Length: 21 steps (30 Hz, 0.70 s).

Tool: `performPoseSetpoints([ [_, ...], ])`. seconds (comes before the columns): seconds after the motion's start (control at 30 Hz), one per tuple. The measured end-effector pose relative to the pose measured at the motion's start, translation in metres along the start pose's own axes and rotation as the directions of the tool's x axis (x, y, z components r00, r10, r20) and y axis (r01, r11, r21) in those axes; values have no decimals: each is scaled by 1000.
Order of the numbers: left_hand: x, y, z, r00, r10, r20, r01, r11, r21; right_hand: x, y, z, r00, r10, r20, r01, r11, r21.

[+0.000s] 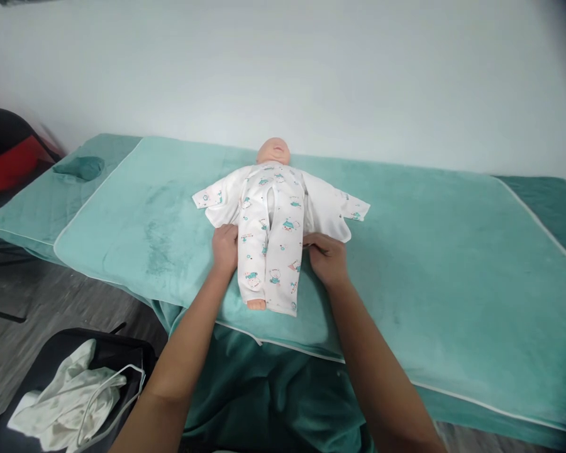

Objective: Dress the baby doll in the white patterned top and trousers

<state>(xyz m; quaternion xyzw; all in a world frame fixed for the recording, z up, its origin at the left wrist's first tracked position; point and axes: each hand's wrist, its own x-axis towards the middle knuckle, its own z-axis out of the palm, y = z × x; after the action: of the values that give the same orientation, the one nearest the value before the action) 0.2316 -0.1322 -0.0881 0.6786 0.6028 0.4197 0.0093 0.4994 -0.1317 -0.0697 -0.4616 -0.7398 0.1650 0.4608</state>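
Observation:
A baby doll (pixel 273 151) lies face up on a teal blanket (pixel 429 251), its head toward the wall. It wears a white printed sleepsuit (pixel 271 245); a bare foot shows at one leg's end. My left hand (pixel 225 247) presses against the suit's left side at hip height, fingers curled onto the cloth. My right hand (pixel 327 257) pinches the suit's edge on the other side. A white garment (pixel 327 211) lies spread open under the doll, sleeves out to both sides.
A teal cloth bundle (pixel 79 167) sits at the blanket's far left. A black bin (pixel 70 384) on the floor at lower left holds white cloths. A dark chair with a red part (pixel 7 157) stands at the left. A white wall runs behind.

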Motion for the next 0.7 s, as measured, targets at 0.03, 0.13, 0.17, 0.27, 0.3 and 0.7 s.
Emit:
performPoseSetpoints([
  [0.03, 0, 1, -1, 999, -34, -23, 33, 999, -34, 0, 5, -3, 993, 66, -98, -69, 997, -33],
  [0.13, 0, 2, -2, 989, -113, -99, 100, 987, -124, 0, 27, -13, 895, 203, -398, -309, 924, -223],
  [0.17, 0, 2, -3, 982, -138, -131, 116, 980, -160, 1, 34, -16, 861, 242, -447, -388, 881, -269],
  [0.27, 0, 1, -4, 950, -221, -218, 158, 949, -274, 6, 48, -25, 799, 399, -451, -566, 753, -336],
  [0.3, 0, 1, -4, 944, -237, -231, 165, 942, -293, 8, 50, -28, 782, 458, -422, -606, 718, -343],
  [0.7, 3, -1, -1, 943, -228, -241, 158, 947, -279, 96, -25, -19, 931, 363, -33, -321, 860, 398],
])
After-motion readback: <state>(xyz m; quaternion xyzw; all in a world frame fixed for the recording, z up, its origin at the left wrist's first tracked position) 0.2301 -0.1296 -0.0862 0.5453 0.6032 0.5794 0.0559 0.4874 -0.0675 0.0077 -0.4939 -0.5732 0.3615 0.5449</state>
